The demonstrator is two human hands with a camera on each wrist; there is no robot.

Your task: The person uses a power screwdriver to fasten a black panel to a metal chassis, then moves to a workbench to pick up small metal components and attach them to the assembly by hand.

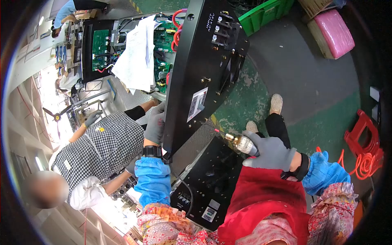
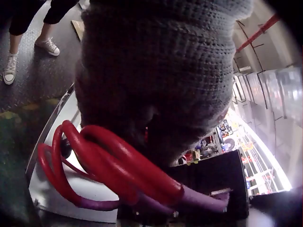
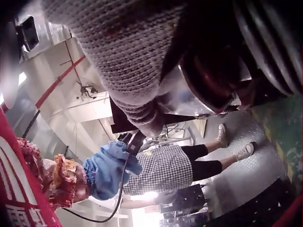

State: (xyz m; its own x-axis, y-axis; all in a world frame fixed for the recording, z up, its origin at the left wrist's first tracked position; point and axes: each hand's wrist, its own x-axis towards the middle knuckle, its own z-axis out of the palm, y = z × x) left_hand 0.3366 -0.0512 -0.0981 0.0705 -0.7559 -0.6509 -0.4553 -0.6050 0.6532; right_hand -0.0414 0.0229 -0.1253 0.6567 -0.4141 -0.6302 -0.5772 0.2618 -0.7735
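Green floor (image 1: 318,126); clear-bodied tool (image 1: 246,145) within right fingers (image 1: 257,141).

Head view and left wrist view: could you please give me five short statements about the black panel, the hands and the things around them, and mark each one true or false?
1. The black panel bears the printed word INPUT. True.
2. The left hand is far away from the panel. False: the left hand is at its edge.
3. The right hand holds a tool with a clear body. True.
4. The thick cables in the left wrist view are blue. False: the thick cables are mainly red.
5. White papers lie over green circuit boards. True.
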